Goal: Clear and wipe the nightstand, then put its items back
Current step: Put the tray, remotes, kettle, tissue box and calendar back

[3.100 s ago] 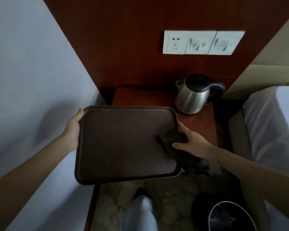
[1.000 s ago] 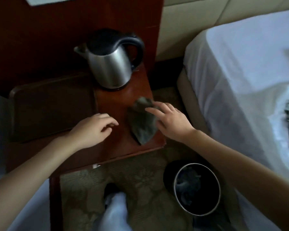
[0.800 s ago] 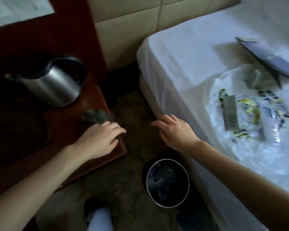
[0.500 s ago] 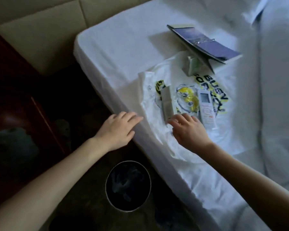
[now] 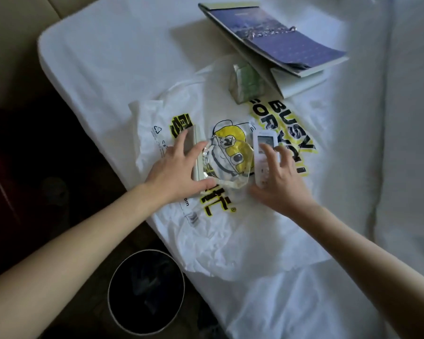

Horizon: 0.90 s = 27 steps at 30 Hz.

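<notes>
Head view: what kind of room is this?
Probably a hotel bedroom: a white-sheeted bed against a beige padded headboard, a blue ring-bound folder lying on the bed, and a round black wastebasket on the floor alongside.

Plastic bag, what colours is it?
Plastic bag is white with yellow and black print; head view.

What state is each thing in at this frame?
Calendar: propped open, tent-like.
Plastic bag: spread flat, creased.
Ashtray: upright on the bag, left hand at its rim.
Remote: face up on the bag, fingers of the right hand bent over it.
Grey box: flat under the left hand's fingers.
Tissue pack: lying beside the calendar.
Bin: upright, lined.
</notes>
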Motion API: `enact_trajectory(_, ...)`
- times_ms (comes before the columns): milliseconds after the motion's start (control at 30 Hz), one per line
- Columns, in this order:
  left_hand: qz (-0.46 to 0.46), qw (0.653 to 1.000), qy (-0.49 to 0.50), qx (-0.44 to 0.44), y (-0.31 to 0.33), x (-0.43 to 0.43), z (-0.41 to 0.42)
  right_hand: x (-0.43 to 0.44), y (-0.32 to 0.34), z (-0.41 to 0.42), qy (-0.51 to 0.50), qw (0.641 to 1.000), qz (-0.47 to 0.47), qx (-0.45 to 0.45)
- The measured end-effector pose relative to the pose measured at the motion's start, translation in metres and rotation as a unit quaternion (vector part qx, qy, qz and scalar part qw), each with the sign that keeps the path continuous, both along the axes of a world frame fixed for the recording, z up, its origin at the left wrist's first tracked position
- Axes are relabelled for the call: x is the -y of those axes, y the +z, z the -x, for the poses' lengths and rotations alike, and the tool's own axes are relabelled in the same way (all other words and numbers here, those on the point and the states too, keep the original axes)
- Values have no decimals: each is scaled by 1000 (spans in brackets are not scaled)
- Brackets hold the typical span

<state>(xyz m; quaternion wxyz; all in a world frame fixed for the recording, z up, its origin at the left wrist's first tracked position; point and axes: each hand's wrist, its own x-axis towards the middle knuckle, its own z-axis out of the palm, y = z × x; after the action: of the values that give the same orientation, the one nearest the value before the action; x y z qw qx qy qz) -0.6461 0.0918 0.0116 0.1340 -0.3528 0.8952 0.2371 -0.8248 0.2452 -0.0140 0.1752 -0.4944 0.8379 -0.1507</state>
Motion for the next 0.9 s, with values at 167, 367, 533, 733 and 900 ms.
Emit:
enact_trajectory(167,-124,980,111,-108,0,4,0,-5,1,7,-121,978,49,164)
enact_trajectory(367,-420,809,268,-313,22,17,-33,-1,22,2,-172,936,108,288)
enact_trajectory(533,-475,752,248,-384,53,16,-86,24,49,-50,-90,921,132,356)
enact_trajectory(733,-416,764,295,-396,85,21,-209,71,76,-152,34,903,78,421)
enact_trajectory(900,-348,750,388,-406,96,31,-334,120,81,-276,97,908,51,403)
